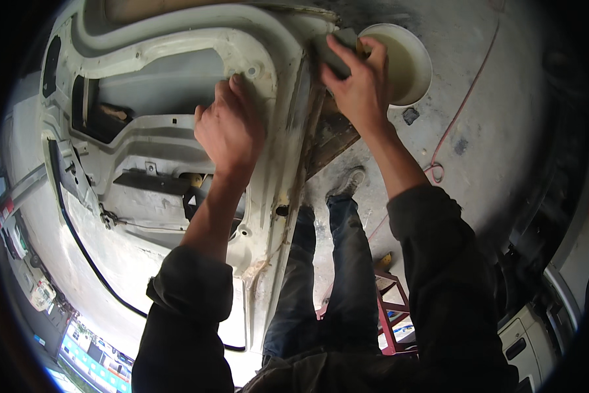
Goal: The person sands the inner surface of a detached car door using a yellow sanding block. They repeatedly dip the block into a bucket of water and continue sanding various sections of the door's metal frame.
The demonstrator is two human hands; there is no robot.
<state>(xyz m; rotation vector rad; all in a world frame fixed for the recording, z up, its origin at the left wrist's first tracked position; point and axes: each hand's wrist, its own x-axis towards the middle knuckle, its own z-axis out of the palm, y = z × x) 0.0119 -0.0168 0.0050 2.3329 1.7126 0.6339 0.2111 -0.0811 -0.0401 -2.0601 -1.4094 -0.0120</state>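
Note:
A bare vehicle door [269, 162] in cream paint lies with its inner side up, on my left. My left hand [230, 127] has its fingers curled at the inner panel's edge, beside the large opening; the fingertips are partly hidden. Over the door's narrow edge, near its far corner, my right hand [360, 81] holds a dark grey flat pad [342, 39], which looks like sandpaper or a sanding block. The hand is slightly blurred. Just beyond it stands a white bucket [424, 83] with cloudy liquid [403, 64] inside.
A small dark scrap [411, 116] lies on the concrete floor [471, 147] by the bucket. A reddish hose [464, 100] loops across the floor. A red metal stand [385, 312] is near my legs. A light-coloured vehicle part [525, 339] shows at lower right.

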